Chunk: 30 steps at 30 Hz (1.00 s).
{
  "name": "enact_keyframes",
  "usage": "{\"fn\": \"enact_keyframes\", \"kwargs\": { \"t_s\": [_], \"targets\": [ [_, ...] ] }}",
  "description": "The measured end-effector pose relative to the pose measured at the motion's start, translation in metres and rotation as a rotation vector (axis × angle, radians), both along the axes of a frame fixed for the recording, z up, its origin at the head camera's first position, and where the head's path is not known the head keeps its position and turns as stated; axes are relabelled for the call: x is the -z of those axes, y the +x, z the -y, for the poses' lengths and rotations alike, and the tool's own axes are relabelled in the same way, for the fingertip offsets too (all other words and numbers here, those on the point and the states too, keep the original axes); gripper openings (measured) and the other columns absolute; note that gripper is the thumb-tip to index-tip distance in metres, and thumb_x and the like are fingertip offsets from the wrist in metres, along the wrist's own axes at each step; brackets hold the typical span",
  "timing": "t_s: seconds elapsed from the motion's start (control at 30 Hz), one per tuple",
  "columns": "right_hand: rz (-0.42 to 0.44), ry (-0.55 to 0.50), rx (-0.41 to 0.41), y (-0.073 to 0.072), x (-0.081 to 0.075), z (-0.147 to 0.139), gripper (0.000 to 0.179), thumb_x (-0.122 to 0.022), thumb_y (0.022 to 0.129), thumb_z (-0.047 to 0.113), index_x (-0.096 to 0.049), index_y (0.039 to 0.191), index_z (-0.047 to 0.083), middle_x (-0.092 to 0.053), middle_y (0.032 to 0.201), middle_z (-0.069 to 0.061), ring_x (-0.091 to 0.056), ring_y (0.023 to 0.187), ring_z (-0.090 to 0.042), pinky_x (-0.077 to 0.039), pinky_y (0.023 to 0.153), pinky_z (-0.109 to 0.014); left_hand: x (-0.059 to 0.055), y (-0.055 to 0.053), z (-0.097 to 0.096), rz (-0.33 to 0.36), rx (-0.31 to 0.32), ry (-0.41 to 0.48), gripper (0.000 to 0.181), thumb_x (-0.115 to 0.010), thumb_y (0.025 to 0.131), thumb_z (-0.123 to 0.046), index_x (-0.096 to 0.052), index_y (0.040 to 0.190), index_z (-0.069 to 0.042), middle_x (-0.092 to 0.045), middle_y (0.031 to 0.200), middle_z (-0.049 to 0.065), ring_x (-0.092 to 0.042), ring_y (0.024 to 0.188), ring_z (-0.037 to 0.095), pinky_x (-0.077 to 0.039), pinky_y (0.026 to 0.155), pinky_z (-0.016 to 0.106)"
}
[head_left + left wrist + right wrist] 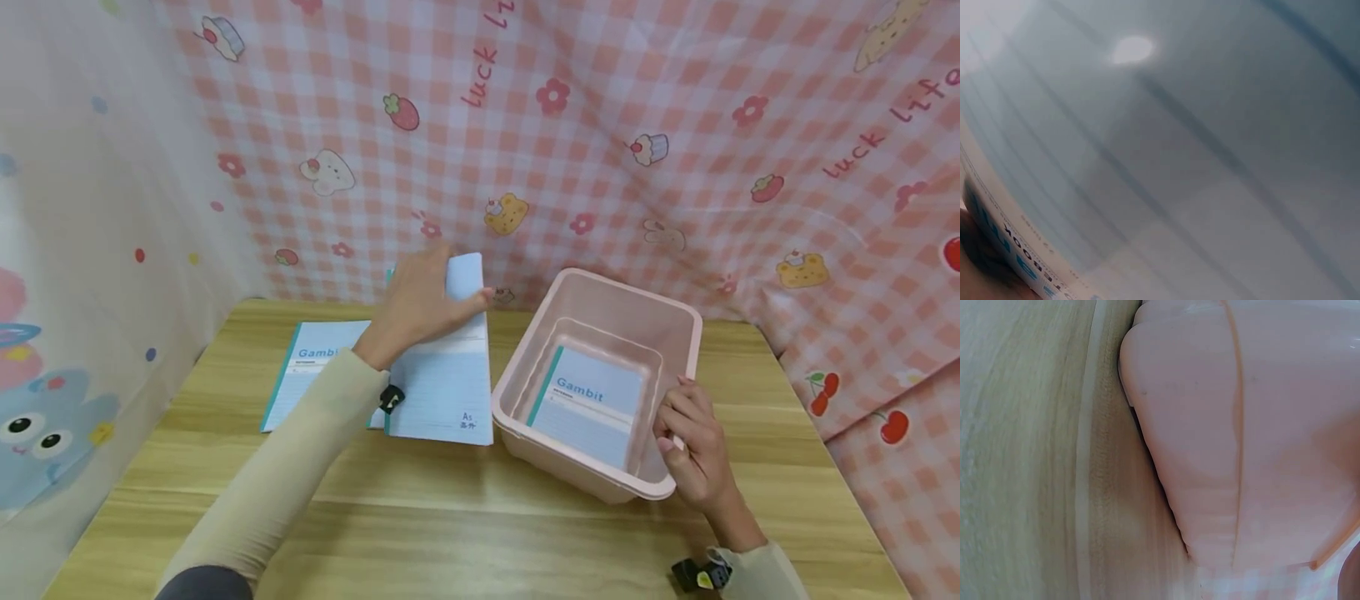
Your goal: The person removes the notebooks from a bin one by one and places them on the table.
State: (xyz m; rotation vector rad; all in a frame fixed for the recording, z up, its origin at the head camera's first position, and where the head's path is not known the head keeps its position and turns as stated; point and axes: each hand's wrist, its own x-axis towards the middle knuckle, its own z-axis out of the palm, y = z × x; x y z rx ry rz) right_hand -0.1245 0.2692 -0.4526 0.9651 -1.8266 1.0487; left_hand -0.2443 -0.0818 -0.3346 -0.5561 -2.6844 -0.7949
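Note:
My left hand (420, 304) holds a light blue notebook (442, 392) by its upper part, thumb across the cover. Close up, that notebook's lined cover (1147, 156) fills the left wrist view. Behind it, mostly hidden, is the edge of another notebook (377, 417). A further "Gambit" notebook (318, 358) lies to the left, partly covered by my forearm. My right hand (693, 442) grips the right rim of a pink plastic bin (562, 477), whose outer wall (1185, 425) shows in the right wrist view. Flat inside the bin lies a "Gambit" notebook (592, 408).
The bin stands on a wood-grain table (420, 533), right of the held notebook. A pink checked cloth (600, 192) hangs behind the table's back edge, and a pale printed cloth (82, 250) hangs at the left.

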Motion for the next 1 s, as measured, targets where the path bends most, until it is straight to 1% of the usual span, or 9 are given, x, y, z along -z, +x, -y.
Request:
{"fn": "enact_keyframes", "kwargs": {
  "t_s": [0.17,0.2,0.37,0.43,0.6,0.63,0.73,0.83,1.0],
  "targets": [
    [0.012,0.008,0.001,-0.001,0.001,0.000,0.045,-0.044,0.104,0.029,-0.046,0.063,0.012,-0.042,0.069,-0.003,-0.038,0.081,-0.023,-0.028,0.112,-0.043,0.024,0.010,0.033,0.087,-0.058,-0.025,0.052,-0.069,0.084,-0.059,-0.055,0.100,-0.012,-0.058,0.079,0.006,-0.055,0.064,0.022,-0.045,0.056,0.033],
    [0.015,0.009,0.002,-0.001,0.001,0.000,0.045,-0.044,0.104,0.029,-0.046,0.062,0.012,-0.041,0.069,-0.003,-0.038,0.081,-0.023,-0.028,0.112,-0.043,0.029,0.013,0.040,0.103,-0.067,-0.039,0.054,-0.068,0.084,-0.060,-0.056,0.105,-0.011,-0.058,0.080,0.006,-0.055,0.065,0.022,-0.045,0.056,0.033],
    [0.015,0.003,0.005,-0.001,0.002,0.001,0.046,-0.044,0.104,0.029,-0.045,0.062,0.012,-0.041,0.069,-0.004,-0.038,0.080,-0.023,-0.028,0.112,-0.042,0.052,0.026,0.073,0.150,-0.096,-0.133,0.057,-0.067,0.085,-0.063,-0.057,0.106,-0.010,-0.057,0.081,0.006,-0.053,0.068,0.023,-0.043,0.061,0.034],
    [0.011,-0.002,0.005,-0.001,0.001,0.002,0.046,-0.044,0.104,0.030,-0.045,0.061,0.011,-0.041,0.069,-0.004,-0.038,0.080,-0.023,-0.028,0.112,-0.041,0.062,0.032,0.086,0.149,-0.099,-0.180,0.054,-0.066,0.086,-0.063,-0.055,0.101,-0.012,-0.057,0.080,0.005,-0.053,0.071,0.023,-0.042,0.068,0.035],
    [0.010,-0.014,0.008,-0.002,0.000,0.003,0.048,-0.044,0.104,0.031,-0.046,0.061,0.010,-0.041,0.069,-0.005,-0.037,0.080,-0.024,-0.028,0.111,-0.039,0.085,0.046,0.113,0.134,-0.085,-0.273,0.050,-0.067,0.085,-0.059,-0.053,0.089,-0.011,-0.054,0.069,0.004,-0.048,0.063,0.022,-0.036,0.069,0.035],
    [0.009,-0.017,0.008,-0.002,0.000,0.003,0.048,-0.044,0.104,0.031,-0.046,0.061,0.010,-0.041,0.069,-0.005,-0.037,0.080,-0.024,-0.028,0.111,-0.039,0.089,0.049,0.118,0.137,-0.079,-0.287,0.050,-0.067,0.085,-0.059,-0.052,0.086,-0.011,-0.052,0.066,0.003,-0.047,0.060,0.022,-0.035,0.066,0.034],
    [0.010,-0.022,0.008,-0.002,0.000,0.004,0.047,-0.044,0.103,0.030,-0.046,0.060,0.010,-0.041,0.068,-0.005,-0.037,0.079,-0.025,-0.029,0.109,-0.041,0.101,0.059,0.131,0.157,-0.064,-0.331,0.051,-0.068,0.084,-0.059,-0.049,0.079,-0.012,-0.046,0.062,0.001,-0.042,0.057,0.020,-0.029,0.065,0.032],
    [0.009,-0.029,-0.003,-0.003,0.000,0.005,0.047,-0.044,0.102,0.029,-0.045,0.060,0.009,-0.041,0.067,-0.006,-0.037,0.079,-0.025,-0.028,0.109,-0.040,0.113,0.067,0.144,0.174,-0.045,-0.374,0.052,-0.068,0.084,-0.059,-0.048,0.077,-0.012,-0.043,0.060,0.000,-0.040,0.055,0.018,-0.029,0.062,0.032],
    [0.014,-0.036,-0.005,-0.003,0.000,0.005,0.050,-0.045,0.103,0.032,-0.045,0.059,0.009,-0.040,0.067,-0.006,-0.036,0.078,-0.026,-0.028,0.108,-0.040,0.131,0.080,0.162,0.232,-0.056,-0.413,0.052,-0.069,0.082,-0.059,-0.047,0.077,-0.012,-0.044,0.061,0.000,-0.040,0.055,0.019,-0.029,0.061,0.032]
  ]
}}
